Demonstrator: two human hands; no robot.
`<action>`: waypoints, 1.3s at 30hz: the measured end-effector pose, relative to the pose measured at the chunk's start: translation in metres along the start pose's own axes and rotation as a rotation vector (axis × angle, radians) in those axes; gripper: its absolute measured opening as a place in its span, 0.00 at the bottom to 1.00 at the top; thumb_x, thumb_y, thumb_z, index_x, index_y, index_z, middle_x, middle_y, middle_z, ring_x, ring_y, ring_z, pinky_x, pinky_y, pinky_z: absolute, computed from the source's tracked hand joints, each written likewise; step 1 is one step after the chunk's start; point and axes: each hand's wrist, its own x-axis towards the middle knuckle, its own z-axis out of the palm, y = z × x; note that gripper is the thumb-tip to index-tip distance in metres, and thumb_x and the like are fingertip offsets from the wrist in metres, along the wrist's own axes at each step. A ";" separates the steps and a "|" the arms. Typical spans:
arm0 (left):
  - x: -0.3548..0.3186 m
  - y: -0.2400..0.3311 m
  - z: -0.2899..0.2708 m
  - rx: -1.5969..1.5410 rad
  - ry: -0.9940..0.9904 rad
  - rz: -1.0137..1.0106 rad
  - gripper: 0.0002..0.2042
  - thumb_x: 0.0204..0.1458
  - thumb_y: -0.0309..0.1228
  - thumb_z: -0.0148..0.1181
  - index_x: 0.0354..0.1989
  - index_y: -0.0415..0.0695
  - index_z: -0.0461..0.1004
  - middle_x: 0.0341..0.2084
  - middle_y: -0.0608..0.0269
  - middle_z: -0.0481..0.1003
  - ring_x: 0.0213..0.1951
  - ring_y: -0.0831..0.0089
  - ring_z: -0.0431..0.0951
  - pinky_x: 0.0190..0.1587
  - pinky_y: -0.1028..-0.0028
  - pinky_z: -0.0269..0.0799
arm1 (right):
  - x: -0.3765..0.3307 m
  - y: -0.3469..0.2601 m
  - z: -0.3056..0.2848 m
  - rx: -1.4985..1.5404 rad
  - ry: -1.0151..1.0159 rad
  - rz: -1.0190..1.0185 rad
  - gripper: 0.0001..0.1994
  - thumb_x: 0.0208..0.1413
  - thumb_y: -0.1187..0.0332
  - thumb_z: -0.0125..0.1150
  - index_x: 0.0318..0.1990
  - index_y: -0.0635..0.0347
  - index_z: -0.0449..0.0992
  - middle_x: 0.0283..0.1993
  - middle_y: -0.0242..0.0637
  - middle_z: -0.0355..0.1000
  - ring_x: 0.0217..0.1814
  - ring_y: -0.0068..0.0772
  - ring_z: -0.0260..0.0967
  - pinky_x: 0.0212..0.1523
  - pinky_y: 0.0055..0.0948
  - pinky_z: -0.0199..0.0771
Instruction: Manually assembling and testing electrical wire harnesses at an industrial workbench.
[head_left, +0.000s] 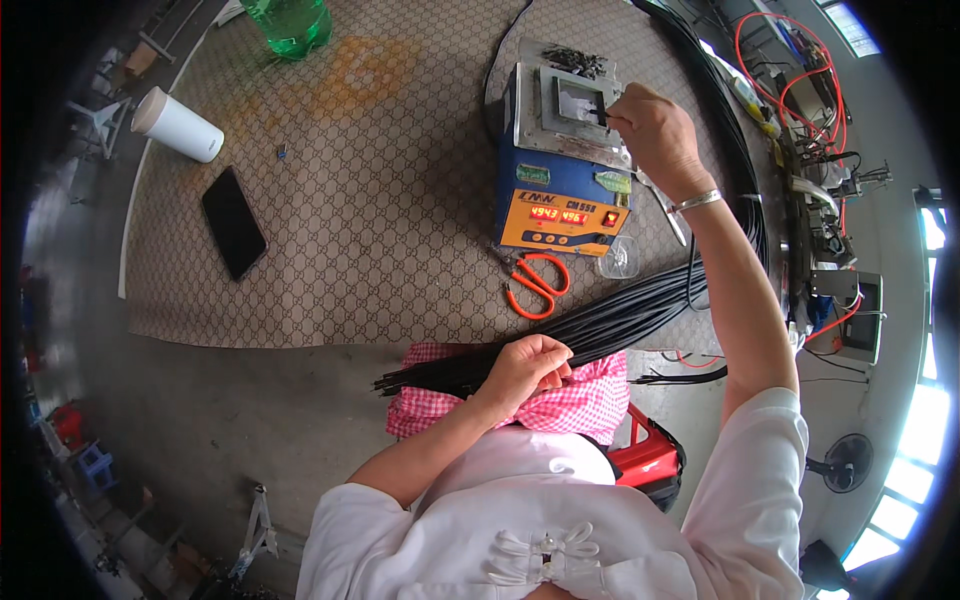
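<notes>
My right hand [655, 128] pinches a thin black wire end over the square pot opening of a blue and orange solder pot [560, 170] with a lit red readout. My left hand [530, 365] is closed around a long bundle of black cables [610, 318] that lies across a pink checked cloth [580, 400] on my lap. The bundle runs right and curves up around the table's far side.
Orange-handled scissors [535, 285] lie in front of the solder pot, a small clear cup [618, 260] beside them. A black phone [233, 222], a white tumbler [178, 125] and a green bottle [290, 22] sit at the left of the patterned table cover [380, 200]. Red wires and equipment [820, 150] crowd the right.
</notes>
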 end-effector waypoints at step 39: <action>-0.001 0.001 -0.001 -0.040 -0.030 -0.004 0.09 0.53 0.31 0.51 0.34 0.38 0.71 0.25 0.63 0.73 0.24 0.85 0.70 0.28 0.85 0.67 | 0.035 0.000 -0.017 -0.316 -0.137 -0.338 0.08 0.40 0.75 0.55 0.30 0.54 0.74 0.34 0.35 0.66 0.39 0.36 0.67 0.37 0.31 0.71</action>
